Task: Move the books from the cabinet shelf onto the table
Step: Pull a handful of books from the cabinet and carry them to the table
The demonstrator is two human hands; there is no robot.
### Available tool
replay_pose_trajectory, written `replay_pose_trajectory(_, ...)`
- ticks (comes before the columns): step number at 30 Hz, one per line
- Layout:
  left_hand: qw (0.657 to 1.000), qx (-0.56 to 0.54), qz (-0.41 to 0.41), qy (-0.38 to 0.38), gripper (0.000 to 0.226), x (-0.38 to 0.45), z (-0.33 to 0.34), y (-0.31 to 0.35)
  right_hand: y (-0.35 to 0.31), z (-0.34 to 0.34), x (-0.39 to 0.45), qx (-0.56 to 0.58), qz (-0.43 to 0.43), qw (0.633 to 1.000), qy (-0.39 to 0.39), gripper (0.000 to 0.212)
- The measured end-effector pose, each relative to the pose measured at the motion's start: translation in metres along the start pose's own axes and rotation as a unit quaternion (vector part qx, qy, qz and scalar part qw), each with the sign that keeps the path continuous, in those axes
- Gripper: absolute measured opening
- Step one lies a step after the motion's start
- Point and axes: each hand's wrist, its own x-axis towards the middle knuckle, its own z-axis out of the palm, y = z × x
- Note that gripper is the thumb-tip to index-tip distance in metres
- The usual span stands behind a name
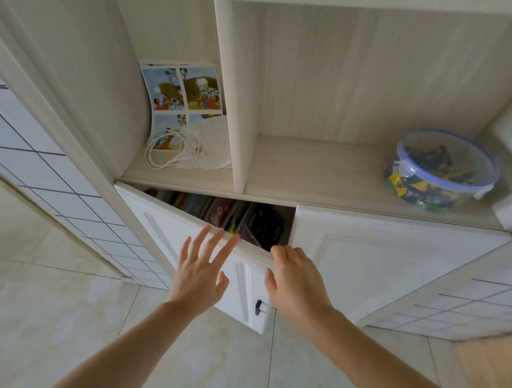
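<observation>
Left grip [198, 275] splayed flat; right grip [293, 278] curled over.

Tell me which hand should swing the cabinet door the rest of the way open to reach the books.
Right, probably. The right hand already curls over the top edge of the half-open cabinet door, near its free corner. The left hand is spread flat, only its fingertips reaching that edge. The books stand just behind.

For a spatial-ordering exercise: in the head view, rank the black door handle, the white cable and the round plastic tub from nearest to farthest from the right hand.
From the right hand:
1. Black door handle, just beside its lower left.
2. White cable, upper left shelf.
3. Round plastic tub, upper right shelf.
</observation>
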Motion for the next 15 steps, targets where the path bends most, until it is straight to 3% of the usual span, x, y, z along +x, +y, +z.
replay_pose_trajectory(1, 1.000, 0.001, 0.015, 0.008, 0.080, -0.008, -0.001, -0.005, -0.003, -0.004, 0.002, 0.046, 0.020, 0.999, -0.017, 0.014)
replay_pose_trajectory(4, 0.999, -0.010, 0.048, 0.020, 0.069, -0.029, -0.008, -0.019, -0.014, -0.007, 0.005, 0.181, 0.091, 0.975, -0.091, 0.034)
replay_pose_trajectory(9, 0.995, -0.060, 0.078, 0.009, 0.063, -0.058, -0.017, -0.036, -0.044, 0.005, -0.007, 0.147, 0.065, 0.963, -0.216, 0.034)
replay_pose_trajectory(15, 0.987, -0.119, 0.106, -0.017, 0.046, -0.094, -0.035, -0.069, -0.106, 0.017, -0.033, 0.141, 0.119, 0.949, -0.257, 0.024)
